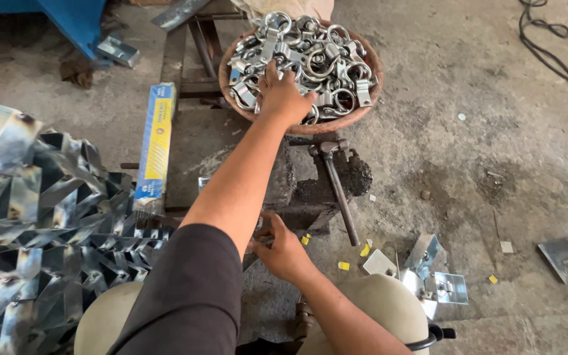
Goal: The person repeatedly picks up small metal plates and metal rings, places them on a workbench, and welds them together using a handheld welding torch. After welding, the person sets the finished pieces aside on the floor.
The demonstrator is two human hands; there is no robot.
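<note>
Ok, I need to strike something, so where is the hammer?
In the head view the hammer lies on the floor right of centre, its head just below the round bowl of metal rings, its handle running down towards the right hand.

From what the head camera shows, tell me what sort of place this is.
Most likely a small metal workshop, worked at floor level. A round basin is heaped with shiny metal ring fittings, which the left hand reaches into. A hammer lies on the rough concrete floor, and cut sheet-metal pieces are piled alongside.

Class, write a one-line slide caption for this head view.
Left hand reaches into a bowl of metal ring fittings; right hand rests near the hammer.
</note>
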